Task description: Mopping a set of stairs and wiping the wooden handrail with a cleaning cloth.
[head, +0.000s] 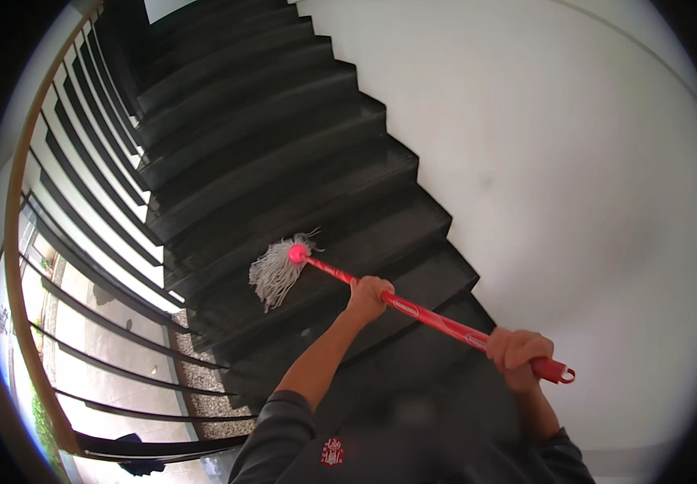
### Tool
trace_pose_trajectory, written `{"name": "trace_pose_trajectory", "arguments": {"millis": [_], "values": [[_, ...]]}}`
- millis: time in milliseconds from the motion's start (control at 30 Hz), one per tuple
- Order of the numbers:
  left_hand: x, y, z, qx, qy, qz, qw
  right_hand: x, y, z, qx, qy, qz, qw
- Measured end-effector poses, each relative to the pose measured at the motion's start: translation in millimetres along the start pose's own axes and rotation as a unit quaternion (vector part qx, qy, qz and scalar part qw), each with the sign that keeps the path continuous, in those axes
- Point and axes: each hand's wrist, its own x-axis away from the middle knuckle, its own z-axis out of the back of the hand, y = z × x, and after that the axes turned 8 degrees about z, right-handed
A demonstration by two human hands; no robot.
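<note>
A string mop with grey strands [277,272] and a pink-red round socket [298,253] rests on a dark stair tread [348,227]. Its red handle [433,319] slants from the mop head down to the right. Partway along the handle, my left hand [370,297] is closed around it. Near the upper end, just before the hanging loop, my right hand [519,353] grips the same handle. The strands spread to the left and below the socket.
Dark steps run away towards the top of the view. A plain white wall [536,151] borders them on the right. Along the left side stands a railing with a wooden handrail [16,199] and dark bars; gravel [200,369] and a paved floor show beyond it.
</note>
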Motion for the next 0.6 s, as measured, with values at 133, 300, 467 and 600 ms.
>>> {"name": "trace_pose_trajectory", "arguments": {"millis": [133, 300, 467, 600], "values": [[-39.3, 62.8, -25.7, 0.047, 0.150, -0.096, 0.983, -13.9, -32.0, 40.2, 0.054, 0.057, -0.023, 0.997], [-116.2, 105.4, -72.1, 0.131, 0.148, -0.202, 0.959, -17.7, -31.4, 43.0, 0.190, 0.003, 0.005, 0.982], [-142.8, 151.9, -99.8, 0.242, 0.219, -0.288, 0.900, -13.5, -25.1, 41.3, 0.293, -0.089, 0.016, 0.952], [-120.7, 163.9, -85.1, 0.215, 0.169, -0.290, 0.917, -24.4, -47.9, 31.2, 0.303, -0.076, 0.033, 0.949]]}}
